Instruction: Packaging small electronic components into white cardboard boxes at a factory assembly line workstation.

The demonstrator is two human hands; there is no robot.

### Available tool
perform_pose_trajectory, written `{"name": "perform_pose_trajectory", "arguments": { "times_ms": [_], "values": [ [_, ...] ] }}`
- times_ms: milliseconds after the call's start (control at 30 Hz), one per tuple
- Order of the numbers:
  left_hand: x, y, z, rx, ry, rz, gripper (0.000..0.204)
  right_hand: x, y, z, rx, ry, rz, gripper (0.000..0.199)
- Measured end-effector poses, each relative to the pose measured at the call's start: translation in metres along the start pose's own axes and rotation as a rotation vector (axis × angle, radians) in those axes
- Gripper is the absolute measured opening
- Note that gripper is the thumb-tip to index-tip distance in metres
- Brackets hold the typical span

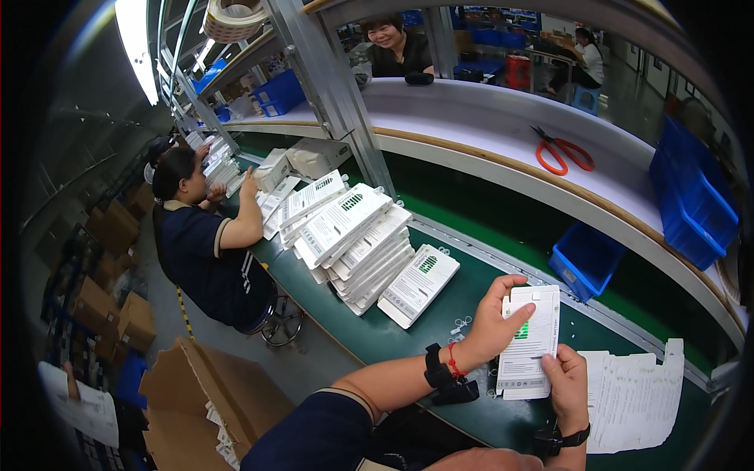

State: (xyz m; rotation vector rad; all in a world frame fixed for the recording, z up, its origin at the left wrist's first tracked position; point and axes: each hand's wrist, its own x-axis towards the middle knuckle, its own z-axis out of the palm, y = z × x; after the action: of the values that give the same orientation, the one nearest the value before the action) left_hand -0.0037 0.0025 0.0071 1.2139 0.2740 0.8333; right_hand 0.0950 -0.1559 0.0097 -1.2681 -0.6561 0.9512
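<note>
Above the near right of the green worktable (pixel 349 341), I hold a thin white printed box (pixel 525 369) with a green graphic on its front. My left hand (pixel 488 328) grips its left side, the thumb across the front near the top. My right hand (pixel 569 383) pinches its lower right edge, thumb on the front. Flat white carton blanks (pixel 632 396) lie in an overlapping row beside my right hand. Small clear plastic pieces (pixel 462 323) are scattered near my left wrist. Farther left, a single finished-looking box (pixel 420 286) lies beside a slanting stack of similar boxes (pixel 365 251).
Red-handled scissors (pixel 564 151) lie on the white shelf (pixel 487 118). A blue bin (pixel 587 259) stands below it, another blue bin (pixel 691 196) at the far right. A metal post (pixel 338 94) rises behind the stack. Co-workers sit leftward; an open cardboard carton (pixel 188 400) stands lower left.
</note>
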Motion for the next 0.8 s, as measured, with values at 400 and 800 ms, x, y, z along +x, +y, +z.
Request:
{"name": "perform_pose_trajectory", "arguments": {
  "times_ms": [400, 800],
  "values": [
    [-0.005, 0.006, -0.002, -0.671, -0.604, -0.376, 0.087, -0.004, -0.006, 0.004, 0.186, -0.128, 0.042, 0.029],
    [-0.006, 0.013, -0.002, -0.475, -0.625, -0.379, 0.115, -0.006, -0.008, 0.006, -0.015, -0.179, -0.131, 0.028]
  ]
}}
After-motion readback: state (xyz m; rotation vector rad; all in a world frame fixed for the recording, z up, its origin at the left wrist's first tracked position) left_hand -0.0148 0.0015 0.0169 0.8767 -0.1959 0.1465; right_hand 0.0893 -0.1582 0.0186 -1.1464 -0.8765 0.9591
